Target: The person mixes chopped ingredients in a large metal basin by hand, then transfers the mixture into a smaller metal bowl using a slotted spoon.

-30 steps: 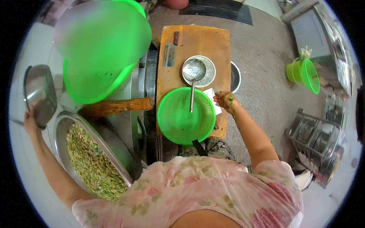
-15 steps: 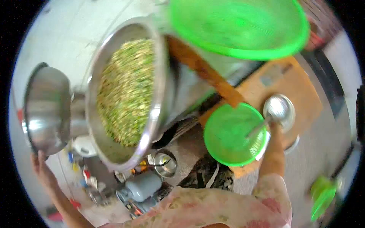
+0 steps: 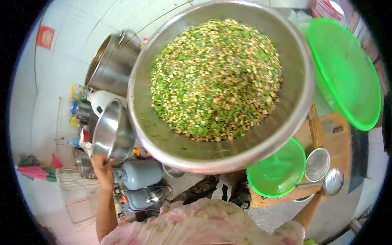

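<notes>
My left hand (image 3: 103, 168) grips the rim of a shiny steel bowl (image 3: 117, 134), which is tilted with part of its inside showing. In my right hand (image 3: 319, 197), low on the right, is a metal ladle (image 3: 333, 182); its handle points left and the fingers are largely hidden. Between the hands and farther forward stands a large steel basin (image 3: 304, 102), holding a heap of chopped green and pale yellow-brown filling (image 3: 216, 77). A green plastic basin (image 3: 277, 169) sits beside the ladle's handle, and a small round metal container (image 3: 317, 164) is close to the ladle.
A larger green basin (image 3: 343, 73) leans at the right, above a wooden board (image 3: 337, 139). To the left are a tall steel pot (image 3: 114, 63), a white plastic jug (image 3: 104, 100) and grey gas cylinders (image 3: 143, 173) on the floor. A wooden beam (image 3: 315, 126) shows beside the large steel basin.
My view has turned, bringing the large steel basin to the middle. The bowl in my left hand has tipped to show its inside. My right hand and the ladle appear lower and farther right.
</notes>
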`<state>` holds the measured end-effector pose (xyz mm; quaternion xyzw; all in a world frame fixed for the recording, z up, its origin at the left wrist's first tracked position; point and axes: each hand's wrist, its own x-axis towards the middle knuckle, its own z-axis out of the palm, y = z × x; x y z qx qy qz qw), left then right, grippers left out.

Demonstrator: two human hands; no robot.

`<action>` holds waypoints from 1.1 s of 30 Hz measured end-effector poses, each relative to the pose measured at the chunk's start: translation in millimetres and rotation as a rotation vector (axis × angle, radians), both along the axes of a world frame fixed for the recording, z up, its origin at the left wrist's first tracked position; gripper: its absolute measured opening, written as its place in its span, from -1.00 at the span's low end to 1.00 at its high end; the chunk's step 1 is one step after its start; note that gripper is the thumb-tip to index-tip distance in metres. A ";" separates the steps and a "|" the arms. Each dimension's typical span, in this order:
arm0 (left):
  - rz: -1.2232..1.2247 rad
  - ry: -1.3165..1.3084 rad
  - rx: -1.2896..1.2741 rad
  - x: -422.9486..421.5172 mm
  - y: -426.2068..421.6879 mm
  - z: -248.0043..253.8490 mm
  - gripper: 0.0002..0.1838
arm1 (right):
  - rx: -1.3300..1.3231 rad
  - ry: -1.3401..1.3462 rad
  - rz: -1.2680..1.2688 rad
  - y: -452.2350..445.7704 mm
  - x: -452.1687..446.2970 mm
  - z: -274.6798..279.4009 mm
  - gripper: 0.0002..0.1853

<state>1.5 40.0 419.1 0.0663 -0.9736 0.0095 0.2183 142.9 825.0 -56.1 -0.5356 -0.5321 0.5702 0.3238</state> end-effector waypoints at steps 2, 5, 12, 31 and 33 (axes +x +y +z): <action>-0.012 -0.036 0.019 7.3 -21.5 -19.5 -0.79 | -0.100 0.032 -0.069 23.2 4.0 70.4 -0.86; -0.050 -0.052 0.116 8.5 -42.2 -40.4 -0.79 | -0.148 0.111 0.098 54.4 -7.8 186.6 -0.87; -0.189 -0.113 0.413 13.5 -109.4 -105.3 -0.77 | 0.475 -0.101 0.882 -252.9 -235.4 500.2 -0.86; 0.332 0.325 0.855 -14.1 -165.9 -125.9 -0.42 | 0.027 -0.706 1.135 -314.5 -393.0 314.0 -0.76; 0.454 0.312 0.897 -19.9 -173.0 -138.7 -0.44 | -0.092 -0.654 1.115 -330.5 -398.5 303.0 -0.74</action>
